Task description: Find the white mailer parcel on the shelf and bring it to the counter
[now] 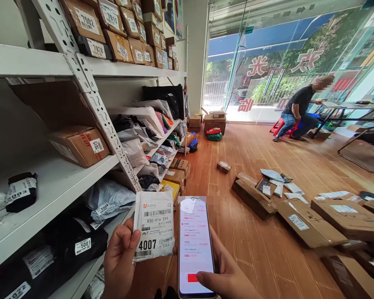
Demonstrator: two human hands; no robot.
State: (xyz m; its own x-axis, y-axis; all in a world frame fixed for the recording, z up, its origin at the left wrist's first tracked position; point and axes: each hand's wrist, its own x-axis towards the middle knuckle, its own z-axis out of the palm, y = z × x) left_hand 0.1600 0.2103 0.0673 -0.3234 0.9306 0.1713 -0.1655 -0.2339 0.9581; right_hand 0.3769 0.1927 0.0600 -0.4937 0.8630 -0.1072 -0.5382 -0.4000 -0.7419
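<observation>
My left hand [122,251] grips a small white parcel [156,224] by its left edge, thumb in front. Its label faces me and carries a barcode and the large number 4007. Close beside it on the right, my right hand [224,265] is wrapped round a smartphone [195,249]. The lit screen shows a list of entries, and my right thumb rests on a red button near the bottom. The fingers behind the phone are mostly hidden. Parcel and phone are held upright side by side.
White metal shelving [50,224] on the left bears boxes and bagged parcels with number labels. Cardboard boxes [308,220] and flat packets lie across the wooden floor [237,245] on the right. A person [299,106] sits on a red stool by a table near the glass front.
</observation>
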